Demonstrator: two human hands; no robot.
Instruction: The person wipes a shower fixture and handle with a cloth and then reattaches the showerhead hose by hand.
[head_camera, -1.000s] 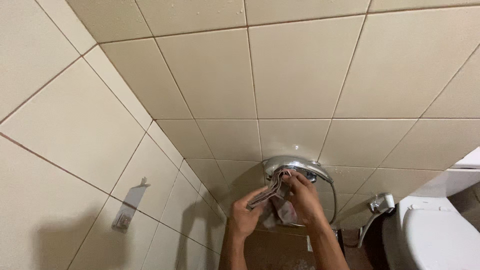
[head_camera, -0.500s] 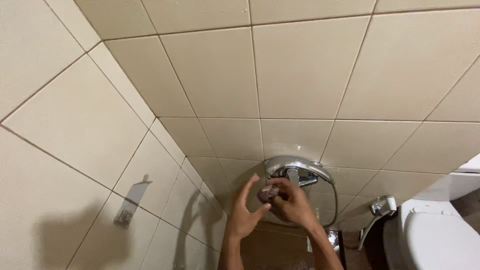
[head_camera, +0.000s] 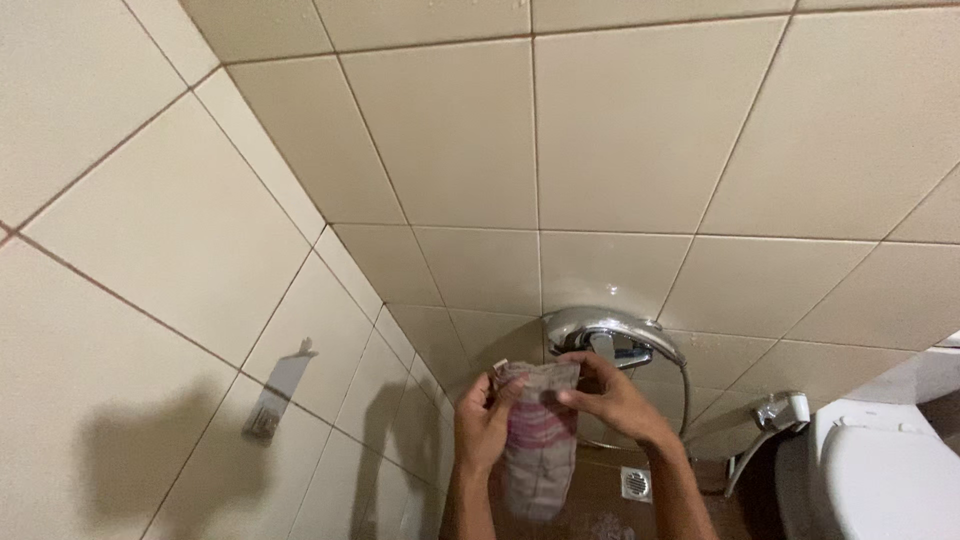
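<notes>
Left hand: the left hand (head_camera: 483, 425) grips the left edge of a cloth (head_camera: 538, 440), fingers curled round it and thumb on the front; the forearm runs off the bottom edge of the view.
Right hand: the right hand (head_camera: 612, 398) pinches the cloth's upper right edge, fingers bent and closed on the fabric; its forearm is also cut off at the bottom.
Cloth: a grey-brown rag with pink stripes across its middle, held up between the two hands just below the chrome tap (head_camera: 608, 338), hanging down flat; its lower end nears the bottom of the frame.
Chrome tap: a wall-mounted mixer with a curved shiny top, fixed to the tiled wall (head_camera: 600, 140) just above the hands; its underside is partly hidden by the right hand's fingers.
Hose: a thin metal hose (head_camera: 686, 395) loops down from the tap's right side; its lower run is hard to follow.
Floor drain: a small square grate (head_camera: 635, 483) sits in the brown floor below the tap, to the right of the cloth.
Spray handle: a small chrome sprayer (head_camera: 778, 410) hangs on the wall right of the tap, near the toilet.
Toilet: a white toilet (head_camera: 885, 470), lid down so the bowl's contents cannot be seen; cut off by the right and bottom edges.
Wall bracket: a small metal bracket (head_camera: 280, 395) on the side wall, well left of the tap, casts a shadow; its details are unclear.
</notes>
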